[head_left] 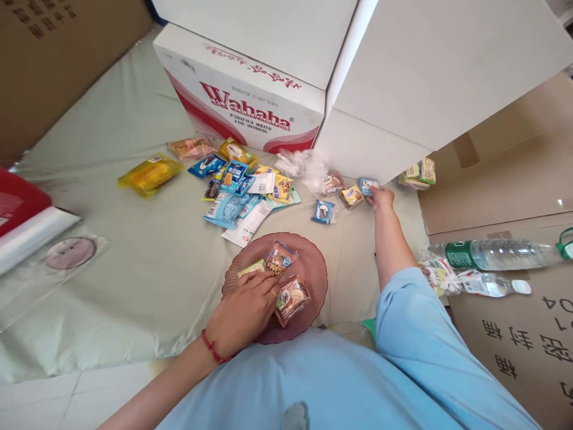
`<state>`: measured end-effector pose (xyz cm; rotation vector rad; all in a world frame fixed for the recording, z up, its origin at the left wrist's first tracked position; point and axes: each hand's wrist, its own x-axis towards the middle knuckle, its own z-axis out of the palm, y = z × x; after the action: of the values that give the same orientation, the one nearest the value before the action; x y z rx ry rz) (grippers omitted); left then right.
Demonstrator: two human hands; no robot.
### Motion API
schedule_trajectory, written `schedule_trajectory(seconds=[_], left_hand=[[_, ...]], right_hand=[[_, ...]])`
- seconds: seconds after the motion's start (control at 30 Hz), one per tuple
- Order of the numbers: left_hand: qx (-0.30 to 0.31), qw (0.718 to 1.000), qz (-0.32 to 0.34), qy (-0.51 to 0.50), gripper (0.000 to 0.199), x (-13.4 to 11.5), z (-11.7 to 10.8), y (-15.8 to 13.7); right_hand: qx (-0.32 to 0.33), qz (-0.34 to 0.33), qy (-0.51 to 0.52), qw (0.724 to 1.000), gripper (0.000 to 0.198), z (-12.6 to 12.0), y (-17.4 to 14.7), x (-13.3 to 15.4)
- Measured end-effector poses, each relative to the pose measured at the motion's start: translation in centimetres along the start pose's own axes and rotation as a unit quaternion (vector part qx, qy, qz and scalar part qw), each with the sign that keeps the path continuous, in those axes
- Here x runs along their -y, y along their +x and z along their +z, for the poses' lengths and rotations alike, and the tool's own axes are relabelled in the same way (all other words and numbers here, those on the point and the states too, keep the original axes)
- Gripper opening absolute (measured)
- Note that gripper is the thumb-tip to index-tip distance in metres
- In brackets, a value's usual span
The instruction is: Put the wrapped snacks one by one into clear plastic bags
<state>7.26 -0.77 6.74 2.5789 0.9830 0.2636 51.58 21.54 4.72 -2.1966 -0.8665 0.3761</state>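
My left hand (250,301), a red cord on its wrist, reaches over a ribbed pinkish plate (320,280). Its fingers are curled down among the snack packets; what lies under them is hidden. Beside them on the plate are a brown biscuit packet (293,298), a blue-and-brown cookie packet (281,258) and a partly covered green-yellow packet (253,269). Farther right, my right hand (381,197) pinches a small light-blue snack packet (367,185) at the cloth. Close by lie a yellow cookie packet (352,196), a dark-blue packet (323,211) and another brown biscuit packet (332,183).
Several snack packets (228,206) are heaped beyond the plate, with a yellow packet (150,174) to their left. A Wahaha carton (250,101) and white boxes (394,77) stand behind. Water bottles (496,255) lie at right; a red object (20,203) is at left.
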Motion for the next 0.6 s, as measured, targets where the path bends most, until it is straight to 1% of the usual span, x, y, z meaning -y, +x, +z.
schedule_trajectory(seconds=[0.03, 0.1, 0.13, 0.17, 0.2, 0.23, 0.27, 0.33, 0.37, 0.4, 0.43, 0.47, 0.5, 0.53, 0.6], left_hand=[[-0.001, 1.0, -0.001, -0.002, 0.031, -0.1, 0.0, 0.0], [0.001, 1.0, -0.001, -0.003, 0.028, -0.2, 0.0, 0.0], [0.004, 1.0, 0.0, -0.002, 0.026, -0.3, 0.0, 0.0], [0.007, 1.0, -0.001, -0.001, 0.025, -0.3, -0.1, 0.1], [0.01, 1.0, -0.002, 0.0, 0.025, -0.3, -0.1, 0.1], [0.012, 1.0, -0.003, 0.001, 0.024, -0.3, -0.1, 0.2], [0.015, 1.0, -0.004, 0.001, 0.024, -0.3, -0.2, 0.3], [0.024, 1.0, -0.002, 0.004, 0.024, -0.2, -0.3, 0.6], [0.029, 1.0, 0.0, 0.007, 0.024, -0.2, -0.4, 0.7], [0.034, 0.999, 0.001, 0.01, 0.024, -0.2, -0.5, 0.9], [0.038, 0.999, 0.002, 0.014, 0.024, -0.3, -0.6, 1.0], [0.042, 0.999, 0.001, 0.018, 0.024, -0.3, -0.7, 1.1], [0.043, 0.999, -0.001, 0.022, 0.023, -0.4, -0.7, 1.2], [0.043, 0.999, -0.003, 0.026, 0.023, -0.5, -0.7, 1.2], [0.039, 0.999, -0.012, 0.033, 0.024, -0.7, -0.7, 1.1]], right_hand=[[-0.01, 0.026, 0.041, 0.999, 0.033, -0.3, -0.4, -0.1], [-0.028, 0.066, 0.107, 0.992, 0.037, -1.8, -1.6, -0.5], [-0.03, 0.061, 0.126, 0.99, 0.04, -2.9, -2.5, -0.7], [-0.025, 0.045, 0.142, 0.988, 0.041, -4.2, -3.6, -0.8], [-0.007, 0.02, 0.18, 0.983, 0.042, -5.6, -4.9, -0.7], [0.03, -0.012, 0.213, 0.977, 0.043, -7.0, -6.5, -0.5], [0.085, -0.047, 0.23, 0.968, 0.044, -8.4, -8.3, 0.1], [0.221, -0.119, 0.205, 0.946, 0.048, -10.6, -12.5, 1.9], [0.281, -0.165, 0.175, 0.929, 0.046, -11.2, -14.7, 3.1], [0.346, -0.211, 0.14, 0.903, 0.041, -11.6, -16.9, 4.3], [0.416, -0.255, 0.104, 0.867, 0.036, -11.5, -18.9, 5.5], [0.481, -0.301, 0.058, 0.821, 0.033, -11.1, -20.7, 6.6], [0.53, -0.345, 0.003, 0.775, 0.033, -10.4, -22.2, 7.5], [0.546, -0.376, -0.052, 0.747, 0.033, -9.3, -23.4, 8.0], [0.537, -0.414, -0.167, 0.716, 0.036, -6.6, -25.2, 8.5]])
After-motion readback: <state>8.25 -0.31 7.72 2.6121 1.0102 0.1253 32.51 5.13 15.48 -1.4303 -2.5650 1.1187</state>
